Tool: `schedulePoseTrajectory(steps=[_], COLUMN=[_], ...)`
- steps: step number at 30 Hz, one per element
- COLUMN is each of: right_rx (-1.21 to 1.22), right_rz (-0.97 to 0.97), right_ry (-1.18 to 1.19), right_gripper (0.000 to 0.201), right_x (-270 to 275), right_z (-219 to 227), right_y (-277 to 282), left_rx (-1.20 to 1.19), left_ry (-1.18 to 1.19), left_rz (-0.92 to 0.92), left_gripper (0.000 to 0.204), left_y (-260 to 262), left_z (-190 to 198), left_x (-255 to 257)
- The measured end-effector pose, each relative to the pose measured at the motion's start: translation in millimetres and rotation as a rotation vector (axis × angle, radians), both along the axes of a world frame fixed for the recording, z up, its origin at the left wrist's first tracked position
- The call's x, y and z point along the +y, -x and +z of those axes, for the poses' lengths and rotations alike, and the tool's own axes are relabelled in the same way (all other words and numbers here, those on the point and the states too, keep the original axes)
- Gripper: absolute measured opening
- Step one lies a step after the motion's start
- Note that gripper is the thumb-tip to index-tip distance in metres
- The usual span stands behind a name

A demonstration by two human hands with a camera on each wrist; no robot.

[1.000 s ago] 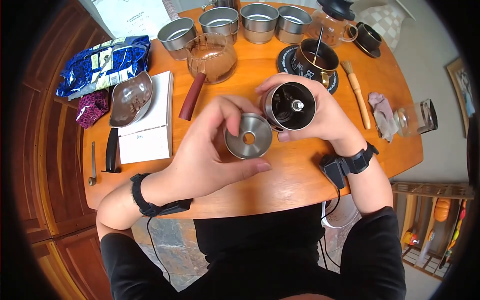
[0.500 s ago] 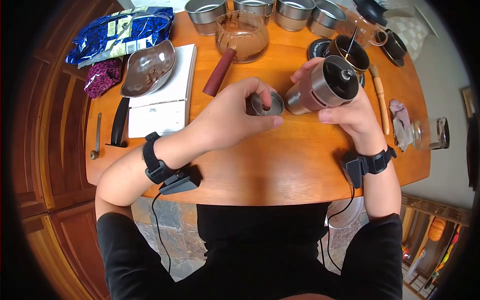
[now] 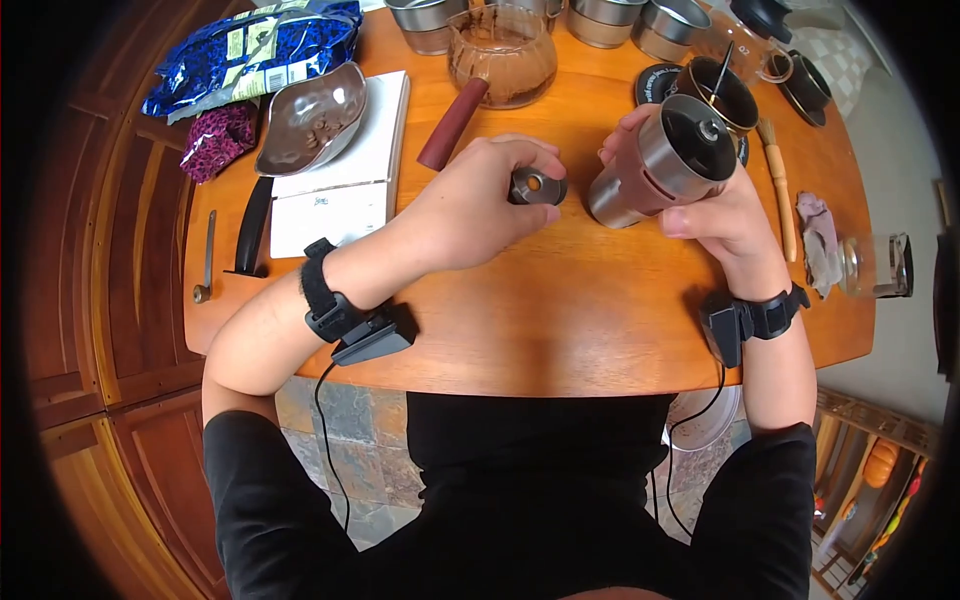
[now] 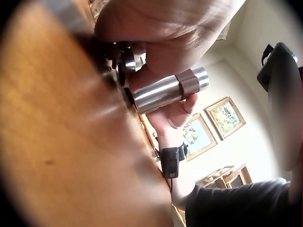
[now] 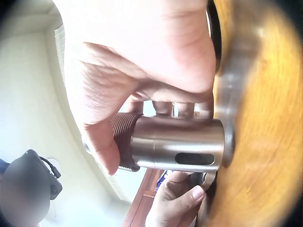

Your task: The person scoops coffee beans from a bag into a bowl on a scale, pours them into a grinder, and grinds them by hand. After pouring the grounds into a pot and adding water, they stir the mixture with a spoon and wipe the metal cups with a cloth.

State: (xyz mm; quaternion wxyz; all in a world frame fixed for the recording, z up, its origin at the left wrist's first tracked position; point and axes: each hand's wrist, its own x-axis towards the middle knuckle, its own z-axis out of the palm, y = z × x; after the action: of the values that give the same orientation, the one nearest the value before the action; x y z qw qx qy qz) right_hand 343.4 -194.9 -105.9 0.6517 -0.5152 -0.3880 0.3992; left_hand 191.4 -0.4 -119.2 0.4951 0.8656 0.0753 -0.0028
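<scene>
In the head view my left hand (image 3: 470,208) grips a small round metal lid (image 3: 549,194) with a hole through its centre, low over the table. My right hand (image 3: 728,212) is wrapped around a manual coffee grinder (image 3: 662,155), a steel cylinder with a brown band. Its top is uncovered, showing a dark inside and a metal shaft end. The grinder stands nearly upright, its base right at the tabletop in the right wrist view, where a slot shows in its steel side (image 5: 180,135). A short gap separates lid and grinder.
A glass pot (image 3: 505,70) with a red handle, several metal cups and a black cup (image 3: 722,95) stand at the back. On the left are a bowl with beans (image 3: 310,115), a white scale (image 3: 330,215) and a crank handle (image 3: 208,255). A brush (image 3: 782,200) and cloth (image 3: 820,240) lie right.
Both hands have moved forward and down toward the table. The grinder, earlier raised with its opening facing me, now stands more upright. The lid has tilted and moved away from the grinder.
</scene>
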Motion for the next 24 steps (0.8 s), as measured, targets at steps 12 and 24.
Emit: schedulePoseTrajectory(steps=[12,24], right_rx=[-0.056,-0.16], right_rz=[0.148,0.252], right_ry=[0.066,0.097], right_gripper=[0.062,0.068], right_x=[2.0,4.3], right_z=[-2.9,2.5], right_y=[1.6,8.9], left_rx=[-0.09,-0.211], left_ry=[-0.144,0.027], left_rz=[-0.007,0.083], left_gripper=[0.022,0.04], left_y=[1.4,0.2], left_z=[-7.3,-17.8], left_x=[1.2,4.6])
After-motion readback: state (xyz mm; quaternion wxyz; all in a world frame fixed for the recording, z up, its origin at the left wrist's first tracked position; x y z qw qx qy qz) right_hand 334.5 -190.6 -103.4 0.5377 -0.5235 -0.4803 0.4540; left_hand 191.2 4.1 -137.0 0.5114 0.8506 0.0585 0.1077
